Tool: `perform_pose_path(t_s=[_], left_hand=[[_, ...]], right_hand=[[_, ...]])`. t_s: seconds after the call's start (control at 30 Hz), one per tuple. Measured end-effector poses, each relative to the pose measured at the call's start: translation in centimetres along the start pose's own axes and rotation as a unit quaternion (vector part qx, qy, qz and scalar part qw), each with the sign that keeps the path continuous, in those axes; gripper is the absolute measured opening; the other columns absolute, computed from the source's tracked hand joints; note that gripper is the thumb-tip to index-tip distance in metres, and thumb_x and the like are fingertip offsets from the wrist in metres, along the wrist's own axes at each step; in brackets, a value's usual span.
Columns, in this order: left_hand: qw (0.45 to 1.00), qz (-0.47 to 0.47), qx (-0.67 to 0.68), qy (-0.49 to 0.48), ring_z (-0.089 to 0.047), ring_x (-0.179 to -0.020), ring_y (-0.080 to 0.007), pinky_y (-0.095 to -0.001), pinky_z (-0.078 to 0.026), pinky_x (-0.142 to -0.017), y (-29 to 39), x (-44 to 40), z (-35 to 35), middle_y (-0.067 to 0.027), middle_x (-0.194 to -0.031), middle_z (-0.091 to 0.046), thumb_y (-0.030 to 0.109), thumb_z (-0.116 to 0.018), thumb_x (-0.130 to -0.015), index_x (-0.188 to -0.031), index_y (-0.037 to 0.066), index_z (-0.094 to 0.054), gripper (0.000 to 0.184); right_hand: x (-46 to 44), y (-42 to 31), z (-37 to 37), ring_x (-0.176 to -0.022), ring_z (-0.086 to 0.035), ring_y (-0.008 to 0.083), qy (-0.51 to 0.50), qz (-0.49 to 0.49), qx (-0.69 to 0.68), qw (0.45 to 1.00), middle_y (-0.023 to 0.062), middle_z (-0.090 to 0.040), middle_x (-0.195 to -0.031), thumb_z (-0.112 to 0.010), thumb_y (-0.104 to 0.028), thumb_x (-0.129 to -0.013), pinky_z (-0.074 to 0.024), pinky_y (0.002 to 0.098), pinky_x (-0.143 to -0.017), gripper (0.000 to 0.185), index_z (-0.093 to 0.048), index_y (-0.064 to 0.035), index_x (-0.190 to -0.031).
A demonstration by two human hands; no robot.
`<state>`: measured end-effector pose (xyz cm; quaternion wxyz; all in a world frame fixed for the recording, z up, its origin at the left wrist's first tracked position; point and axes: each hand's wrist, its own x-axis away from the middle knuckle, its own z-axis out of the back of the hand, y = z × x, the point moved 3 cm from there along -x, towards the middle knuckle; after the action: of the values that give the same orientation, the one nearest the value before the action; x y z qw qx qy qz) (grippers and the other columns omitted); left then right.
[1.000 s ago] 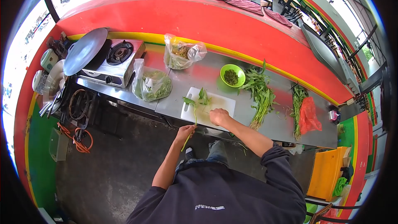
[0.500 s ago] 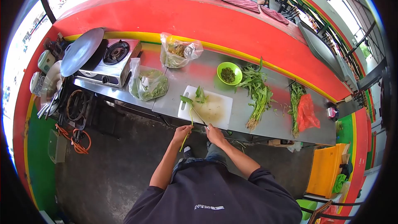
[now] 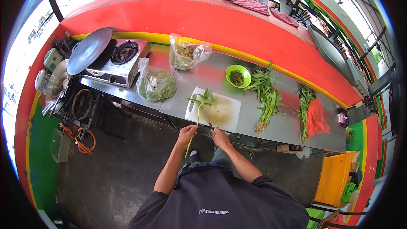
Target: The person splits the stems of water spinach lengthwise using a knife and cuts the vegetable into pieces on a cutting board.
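Just below the frame's centre, the left hand (image 3: 186, 134) closes its grip round a green stem (image 3: 197, 120), whose leafy end reaches up over a white cutting board (image 3: 229, 112). Just right, the right hand (image 3: 219, 137) clamps its grip on a knife (image 3: 207, 119), blade slanting up-left toward the stem.

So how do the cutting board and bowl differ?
The cutting board is white, flat and rectangular; the bowl is green, round and hollow. The cutting board is larger than the bowl. Leaves are over the cutting board; dark bits sit in the bowl. Both rest on the counter.
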<state>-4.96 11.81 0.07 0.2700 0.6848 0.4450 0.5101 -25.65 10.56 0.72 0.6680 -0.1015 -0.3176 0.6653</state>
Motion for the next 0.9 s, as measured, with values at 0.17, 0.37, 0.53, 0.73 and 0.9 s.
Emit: perform_pose_path(t_s=[0.17,0.37,0.53,0.73,0.9], left_hand=[[0.996,-0.048,-0.056,0.055,-0.053,-0.061,-0.0068,-0.0223,-0.04,-0.056,-0.3,-1.3,0.9,0.0014,-0.072,-0.062,0.028,-0.07,-0.097,-0.102,0.001,-0.073,0.028],[0.971,-0.087,-0.152,0.161,-0.063,-0.066,-0.0103,-0.0258,-0.048,-0.061,-1.3,-2.9,1.4,-0.0044,-0.077,-0.069,0.022,-0.071,-0.094,-0.1,-0.004,-0.071,0.026],[0.958,-0.089,-0.165,0.219,-0.065,-0.068,-0.012,-0.0269,-0.051,-0.064,-2.2,-3.3,1.2,-0.0069,-0.078,-0.07,0.02,-0.071,-0.093,-0.101,-0.006,-0.07,0.027],[0.95,-0.088,-0.171,0.248,-0.066,-0.067,-0.0125,-0.027,-0.051,-0.064,-3.4,-3.5,1.0,-0.008,-0.077,-0.071,0.02,-0.072,-0.092,-0.1,-0.006,-0.07,0.027],[0.945,-0.074,-0.18,0.261,-0.067,-0.067,-0.0123,-0.0273,-0.052,-0.064,-3.6,-3.3,0.8,-0.0077,-0.075,-0.072,0.019,-0.073,-0.09,-0.097,-0.005,-0.071,0.025]], right_hand=[[-0.1,0.9,-0.9,-0.095,-0.064,0.0516,-0.005,-0.005,-0.013,1.0,0.0324,-0.068,-0.096,-0.052,-0.038,-0.101,-0.0488,0.0594,-0.084,0.042,-0.059,0.0038,-0.102],[0.9,1.1,-0.7,-0.101,-0.062,0.0504,-0.002,-0.033,-0.065,0.997,0.0325,-0.067,-0.099,-0.053,-0.042,-0.1,-0.048,0.056,-0.087,0.045,-0.06,0.0017,-0.103],[1.1,3.0,-2.2,-0.06,-0.06,0.0322,-0.036,-0.064,-0.187,0.98,0.0157,-0.058,-0.068,-0.052,-0.045,-0.102,-0.0457,0.045,-0.054,0.043,-0.058,-0.0021,-0.1],[3.5,0.9,-0.7,-0.04,-0.028,0.0066,-0.219,-0.175,-0.411,0.867,-0.0043,-0.031,-0.055,-0.05,-0.048,-0.104,-0.0227,0.0269,-0.036,0.041,-0.054,-0.007,-0.101],[2.8,-0.1,-0.5,-0.04,-0.027,0.0059,-0.288,-0.205,-0.452,0.819,-0.0054,-0.031,-0.057,-0.05,-0.051,-0.104,-0.0229,0.025,-0.036,0.043,-0.053,-0.0079,-0.106]])
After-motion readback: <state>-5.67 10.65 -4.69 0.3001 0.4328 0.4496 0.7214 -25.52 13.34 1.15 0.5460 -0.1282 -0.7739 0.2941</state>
